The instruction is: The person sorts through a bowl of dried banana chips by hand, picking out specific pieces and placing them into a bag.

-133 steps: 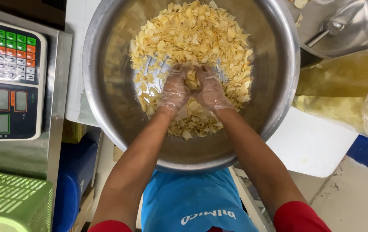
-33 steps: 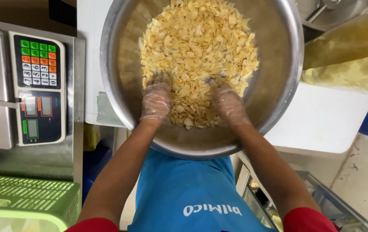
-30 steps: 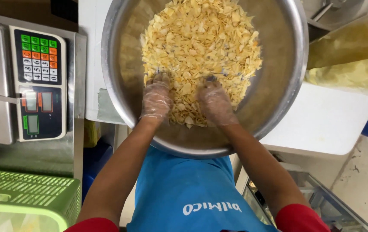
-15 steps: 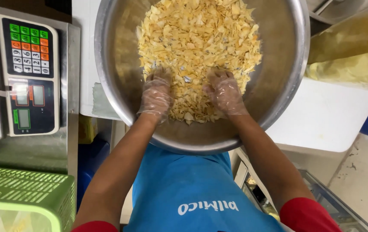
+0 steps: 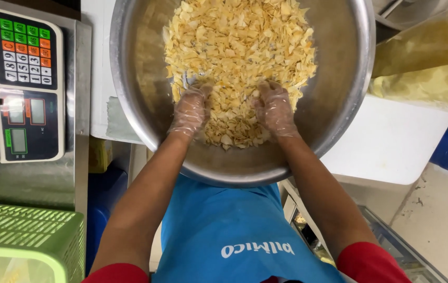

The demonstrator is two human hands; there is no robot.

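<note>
Both gloved hands in steel bowl (image 5: 339, 120). Left hand (image 5: 190, 111) and right hand (image 5: 275, 109) rest on near edge of chips (image 5: 239, 57), fingers (image 5: 198, 94) loosely spread, tips dug in, clamping nothing. Chips heap beyond fingers. Scale (image 5: 22, 86) left of bowl.

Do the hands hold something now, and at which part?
Both hands, left and right, are dug into the chips; a closed hold cannot be told.
</note>
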